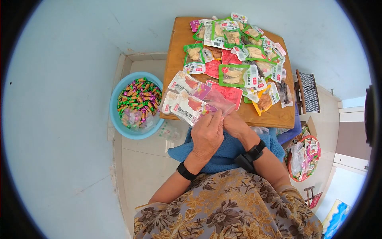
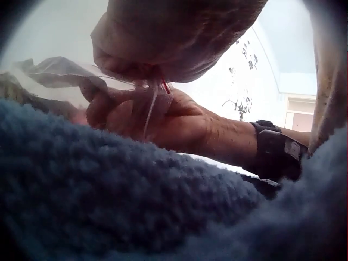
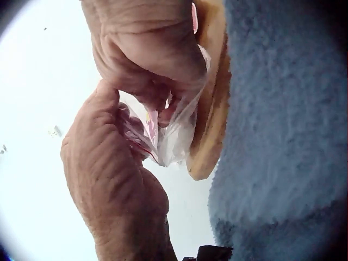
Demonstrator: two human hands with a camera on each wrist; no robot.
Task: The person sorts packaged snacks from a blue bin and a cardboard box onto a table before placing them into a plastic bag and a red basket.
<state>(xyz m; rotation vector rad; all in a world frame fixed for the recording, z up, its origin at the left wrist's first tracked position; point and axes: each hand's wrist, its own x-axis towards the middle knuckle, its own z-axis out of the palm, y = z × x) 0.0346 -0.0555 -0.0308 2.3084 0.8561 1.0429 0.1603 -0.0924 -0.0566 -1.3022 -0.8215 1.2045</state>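
Observation:
Both hands hold the mouth edge of a clear plastic zip bag over the front of the wooden table. The left hand pinches it with bent fingers; the right hand grips it right alongside. In the head view, white snack packets with a reddish-brown food picture and a purple corner show through the bag. The left wrist view shows a thin red line on the film between the hands. Crumpled clear film bunches beneath the fingers in the right wrist view. Some fingertips are hidden by the hands.
Sealed snack packets lie heaped on the wooden table. A light-blue basin of wrapped sticks stands on the floor at left. An orange-rimmed basket of packets is at right. A blue fleece cloth covers the lap.

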